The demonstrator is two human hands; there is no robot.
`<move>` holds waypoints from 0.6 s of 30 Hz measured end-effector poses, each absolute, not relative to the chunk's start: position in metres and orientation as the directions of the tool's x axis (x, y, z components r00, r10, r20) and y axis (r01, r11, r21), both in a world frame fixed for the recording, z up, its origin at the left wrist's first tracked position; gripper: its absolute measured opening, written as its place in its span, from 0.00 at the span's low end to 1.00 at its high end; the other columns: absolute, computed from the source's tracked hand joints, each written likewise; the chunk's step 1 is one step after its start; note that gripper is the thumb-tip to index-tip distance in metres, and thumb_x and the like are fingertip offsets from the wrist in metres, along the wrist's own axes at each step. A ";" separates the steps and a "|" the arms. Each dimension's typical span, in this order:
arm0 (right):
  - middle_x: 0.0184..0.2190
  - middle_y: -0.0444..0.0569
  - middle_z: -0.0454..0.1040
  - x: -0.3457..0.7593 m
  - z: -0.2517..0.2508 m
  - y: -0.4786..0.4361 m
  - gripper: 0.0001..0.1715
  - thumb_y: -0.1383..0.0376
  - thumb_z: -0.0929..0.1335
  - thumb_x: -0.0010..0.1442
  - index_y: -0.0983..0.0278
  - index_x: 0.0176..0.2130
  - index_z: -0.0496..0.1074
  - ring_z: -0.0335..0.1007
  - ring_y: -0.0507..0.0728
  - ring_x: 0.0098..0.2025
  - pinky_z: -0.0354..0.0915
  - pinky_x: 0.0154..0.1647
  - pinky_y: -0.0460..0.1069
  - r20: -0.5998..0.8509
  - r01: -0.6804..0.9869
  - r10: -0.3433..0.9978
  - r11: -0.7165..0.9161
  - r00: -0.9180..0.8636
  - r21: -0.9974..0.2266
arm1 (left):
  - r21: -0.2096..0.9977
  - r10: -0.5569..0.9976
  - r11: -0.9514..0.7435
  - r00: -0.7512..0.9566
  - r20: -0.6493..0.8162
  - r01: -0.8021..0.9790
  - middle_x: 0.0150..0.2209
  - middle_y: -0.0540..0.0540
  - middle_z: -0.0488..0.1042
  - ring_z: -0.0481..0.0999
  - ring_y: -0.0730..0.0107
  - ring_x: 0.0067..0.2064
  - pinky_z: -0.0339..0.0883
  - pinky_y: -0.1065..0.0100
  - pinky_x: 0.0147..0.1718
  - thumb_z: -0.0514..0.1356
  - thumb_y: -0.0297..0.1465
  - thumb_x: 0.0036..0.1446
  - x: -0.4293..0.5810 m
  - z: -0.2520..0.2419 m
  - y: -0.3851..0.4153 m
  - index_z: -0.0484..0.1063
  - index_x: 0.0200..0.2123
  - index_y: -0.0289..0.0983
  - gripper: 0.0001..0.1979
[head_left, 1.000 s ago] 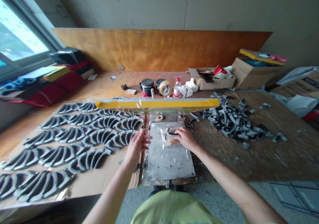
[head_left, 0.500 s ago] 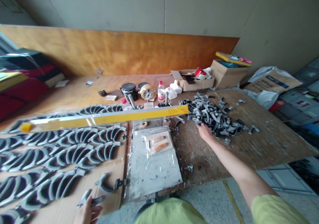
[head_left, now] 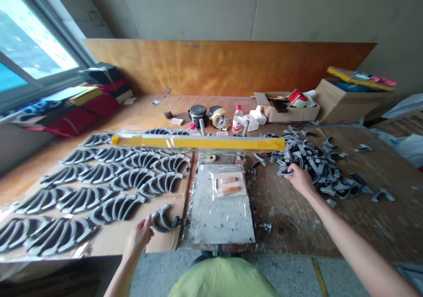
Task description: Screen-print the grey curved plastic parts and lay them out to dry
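Note:
My left hand (head_left: 139, 237) sits near the front edge of the cardboard sheet (head_left: 105, 239), fingers curled beside a grey curved plastic part (head_left: 162, 217) that lies on the cardboard; whether it grips that part is unclear. My right hand (head_left: 299, 179) reaches to the heap of grey plastic pieces (head_left: 317, 165) and pinches one small grey piece (head_left: 284, 172) at the heap's near edge. Between the hands lies a metal plate (head_left: 220, 209) covered with clear film, under a raised yellow-edged frame (head_left: 198, 142).
Rows of grey curved parts (head_left: 99, 182) cover the cardboard on the left. Black tins (head_left: 198, 113), a tape roll (head_left: 220, 117) and a small bottle (head_left: 236, 118) stand behind the frame. Cardboard boxes (head_left: 343, 94) sit at the back right, stacked fabric (head_left: 66, 112) at the left by the window.
The head turned back toward the left. My left hand moved up beside the curved part near the plate. My right hand went from the plate to the heap and closed on a piece.

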State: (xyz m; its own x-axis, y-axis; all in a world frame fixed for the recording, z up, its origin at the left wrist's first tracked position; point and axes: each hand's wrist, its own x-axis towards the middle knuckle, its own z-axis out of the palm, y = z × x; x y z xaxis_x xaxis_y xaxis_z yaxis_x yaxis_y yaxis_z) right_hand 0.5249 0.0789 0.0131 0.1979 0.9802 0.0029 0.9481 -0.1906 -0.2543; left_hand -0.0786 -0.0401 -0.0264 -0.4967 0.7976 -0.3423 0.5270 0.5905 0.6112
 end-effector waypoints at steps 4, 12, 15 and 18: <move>0.37 0.45 0.75 0.430 0.015 0.070 0.17 0.67 0.72 0.53 0.60 0.44 0.74 0.72 0.57 0.40 0.66 0.44 0.51 0.077 0.682 0.989 0.145 -0.130 -0.716 | 0.873 0.883 0.367 -0.416 -0.218 0.321 0.17 0.52 0.68 0.65 0.71 0.19 0.59 0.70 0.21 0.55 0.58 0.50 -0.046 0.029 0.011 0.71 0.32 0.37 0.28; 0.39 0.50 0.75 0.313 -0.003 0.072 0.16 0.71 0.69 0.60 0.58 0.46 0.79 0.67 0.58 0.46 0.63 0.50 0.54 0.159 0.754 0.863 0.497 -0.479 -0.429 | 0.981 0.919 -0.192 -0.353 0.174 -0.015 0.18 0.51 0.69 0.65 0.75 0.19 0.60 0.73 0.22 0.52 0.47 0.60 0.022 0.149 0.102 0.68 0.25 0.37 0.21; 0.43 0.50 0.75 0.316 -0.002 0.066 0.20 0.70 0.65 0.63 0.56 0.51 0.76 0.66 0.59 0.48 0.63 0.52 0.55 0.139 0.774 0.843 0.534 -0.520 -0.339 | 0.982 0.924 -0.175 -0.332 0.188 0.067 0.17 0.49 0.68 0.65 0.74 0.20 0.60 0.72 0.23 0.51 0.42 0.60 0.023 0.153 0.097 0.68 0.19 0.37 0.22; 0.49 0.51 0.74 0.330 0.003 0.060 0.22 0.70 0.63 0.64 0.56 0.55 0.73 0.66 0.60 0.52 0.63 0.54 0.56 0.130 0.795 0.870 0.488 -0.475 -0.361 | 0.993 0.947 -0.109 -0.297 0.120 0.054 0.23 0.47 0.73 0.70 0.68 0.26 0.64 0.69 0.27 0.53 0.45 0.60 0.016 0.144 0.070 0.75 0.30 0.35 0.21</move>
State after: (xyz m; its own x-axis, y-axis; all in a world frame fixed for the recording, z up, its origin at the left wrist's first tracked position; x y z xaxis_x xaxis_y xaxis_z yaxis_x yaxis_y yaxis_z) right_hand 0.3298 0.0603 0.0033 -0.4753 0.8702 0.1297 0.7949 0.4879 -0.3607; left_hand 0.0156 0.0696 0.1445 -0.2971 0.9472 0.1203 0.0542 -0.1090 0.9926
